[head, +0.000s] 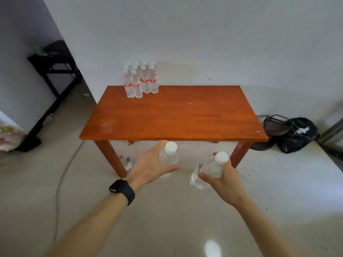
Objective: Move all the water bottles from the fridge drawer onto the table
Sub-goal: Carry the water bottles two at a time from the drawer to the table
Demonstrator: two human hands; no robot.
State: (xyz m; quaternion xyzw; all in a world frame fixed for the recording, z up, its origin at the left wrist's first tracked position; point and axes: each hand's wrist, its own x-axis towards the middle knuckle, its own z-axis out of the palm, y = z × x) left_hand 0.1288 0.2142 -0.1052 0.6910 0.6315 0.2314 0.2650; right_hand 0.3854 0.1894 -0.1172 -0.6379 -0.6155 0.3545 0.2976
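The left grip [150, 164], a bare hand with a black smartwatch [121, 190] on its wrist, wraps its fingers and thumb round a clear plastic water bottle with a white screw cap [168, 156]. That bottle stands nearly upright in the hand, cap uppermost. The right grip [225, 180] is closed round a second clear white-capped bottle [209, 169], which lies tilted: its cap points up and away, its ribbed base down and to the left, and a scrap of red-and-blue label shows on its side. Both held bottles hang over the pale tiled floor [167, 219], just short of the near edge of the orange-brown wooden counter [176, 115], and neither touches it.

At the far left corner of the counter stands a tight cluster of upright clear bottles with white caps and red labels [141, 80], packed in rows close to the white wall [204, 43]. The rest of the counter top is worn, with pale scuffs.

To the left, against the side wall, stands a black side table [55, 60] with something green and blurred on top. A grey cable [65, 173] trails across the floor near the counter's front left leg. To the right of the counter, on the floor, a black plastic bag [297, 134] sits just beside a dark slatted basket [274, 125].
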